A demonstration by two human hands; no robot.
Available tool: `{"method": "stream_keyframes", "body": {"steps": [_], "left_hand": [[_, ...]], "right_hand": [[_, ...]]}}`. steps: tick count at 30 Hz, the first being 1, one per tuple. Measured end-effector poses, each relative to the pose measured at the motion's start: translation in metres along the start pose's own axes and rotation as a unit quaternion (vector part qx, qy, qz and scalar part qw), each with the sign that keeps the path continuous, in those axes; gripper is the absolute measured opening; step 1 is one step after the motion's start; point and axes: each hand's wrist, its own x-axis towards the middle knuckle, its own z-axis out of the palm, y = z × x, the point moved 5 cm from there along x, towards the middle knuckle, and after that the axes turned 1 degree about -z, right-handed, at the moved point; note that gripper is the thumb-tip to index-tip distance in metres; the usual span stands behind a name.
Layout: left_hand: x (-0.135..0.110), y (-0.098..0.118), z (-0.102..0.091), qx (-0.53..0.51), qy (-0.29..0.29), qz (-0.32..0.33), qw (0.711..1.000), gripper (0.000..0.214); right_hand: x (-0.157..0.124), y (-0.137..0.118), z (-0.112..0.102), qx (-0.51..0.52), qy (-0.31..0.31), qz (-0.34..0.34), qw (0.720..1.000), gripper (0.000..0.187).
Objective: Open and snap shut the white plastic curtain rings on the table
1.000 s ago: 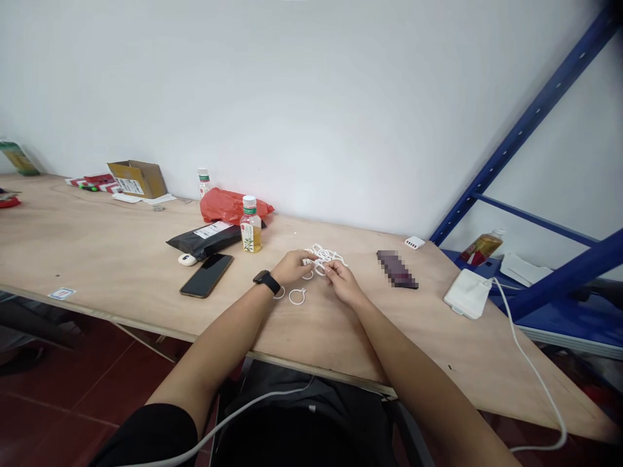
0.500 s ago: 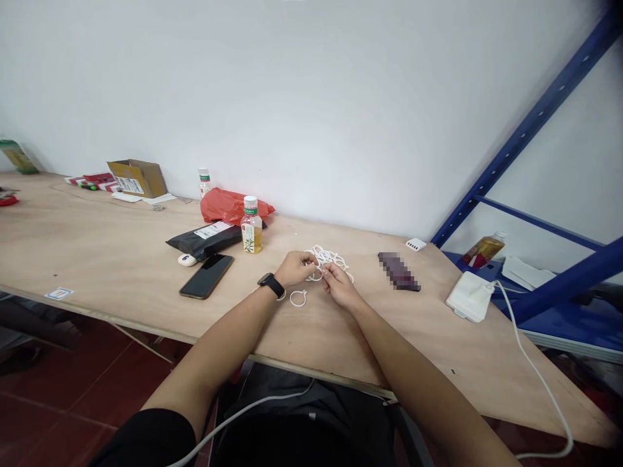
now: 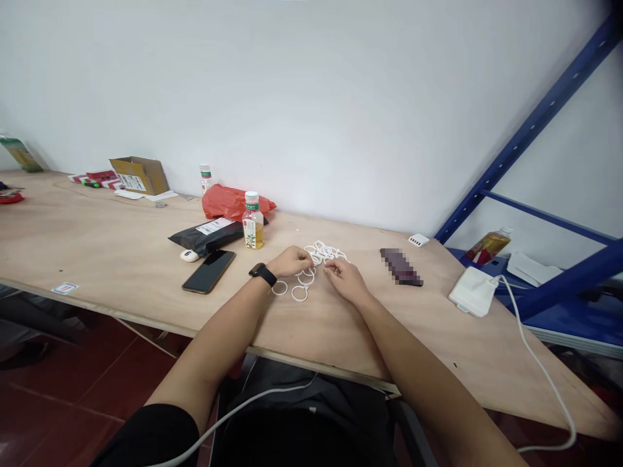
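A heap of small white plastic rings [image 3: 325,251] lies on the plywood table [image 3: 121,259]. Three loose white rings [image 3: 298,293] lie just in front of it, between my hands. My left hand [image 3: 291,261], with a black watch on its wrist, rests at the heap's left edge with fingers curled in a pinch on a white ring. My right hand [image 3: 344,279] sits at the heap's right side, fingers pinched together on a white ring.
A black phone [image 3: 209,271], a black parcel [image 3: 207,235], a yellow drink bottle [image 3: 253,222] and a red bag [image 3: 231,202] lie to the left. A dark flat object [image 3: 401,266], a white charger [image 3: 474,291] with its cable, and blue shelving [image 3: 535,194] are to the right.
My hands have lowered onto the table and drawn slightly apart. One more white ring now lies among the loose ones in front of the heap.
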Motion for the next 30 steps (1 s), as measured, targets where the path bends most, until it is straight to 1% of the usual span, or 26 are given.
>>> {"method": "stream_keyframes", "body": {"steps": [2,3,5,6,8,11,13,14,16,20,22,25,28,30], "left_hand": [[-0.002,0.000,0.010,0.021,-0.066,0.006,0.998,0.021],[-0.003,-0.001,0.015,0.040,-0.090,0.011,0.995,0.021],[-0.002,-0.002,0.022,0.077,-0.114,0.014,0.990,0.021],[-0.002,-0.003,0.024,0.086,-0.110,0.016,0.990,0.020],[0.001,-0.003,0.022,0.081,-0.073,0.028,0.994,0.021],[0.004,-0.004,0.009,0.062,0.022,0.042,0.997,0.022],[0.004,-0.006,0.003,0.067,0.061,0.040,0.995,0.022],[0.004,-0.007,0.002,0.072,0.069,0.038,0.994,0.023],[0.004,-0.008,0.003,0.088,0.067,0.037,0.993,0.023],[0.004,-0.008,0.012,0.123,0.052,0.049,0.990,0.023],[0.004,-0.008,0.016,0.135,0.051,0.051,0.988,0.023],[0.005,-0.009,0.019,0.154,0.065,0.046,0.985,0.026],[0.006,-0.011,0.018,0.166,0.088,0.034,0.982,0.031],[0.006,-0.012,0.017,0.166,0.097,0.029,0.981,0.032]], "right_hand": [[0.002,0.016,-0.009,-0.034,0.022,0.020,0.999,0.015],[0.003,0.024,-0.013,-0.046,0.036,0.032,0.998,0.016],[0.004,0.040,-0.020,-0.059,0.055,0.054,0.995,0.017],[0.004,0.046,-0.022,-0.062,0.060,0.064,0.994,0.017],[0.005,0.057,-0.025,-0.066,0.057,0.080,0.993,0.019],[0.005,0.065,-0.023,-0.087,0.017,0.091,0.992,0.021],[0.004,0.067,-0.020,-0.114,-0.015,0.100,0.988,0.022],[0.004,0.068,-0.019,-0.127,-0.028,0.104,0.986,0.023],[0.003,0.066,-0.016,-0.147,-0.046,0.105,0.983,0.024],[0.002,0.055,-0.012,-0.170,-0.059,0.094,0.979,0.025],[0.002,0.049,-0.010,-0.176,-0.066,0.088,0.978,0.022],[0.001,0.040,-0.007,-0.177,-0.080,0.067,0.979,0.016],[0.001,0.035,-0.006,-0.164,-0.077,0.044,0.982,0.015],[0.002,0.035,-0.009,-0.154,-0.058,0.049,0.985,0.013]]}}
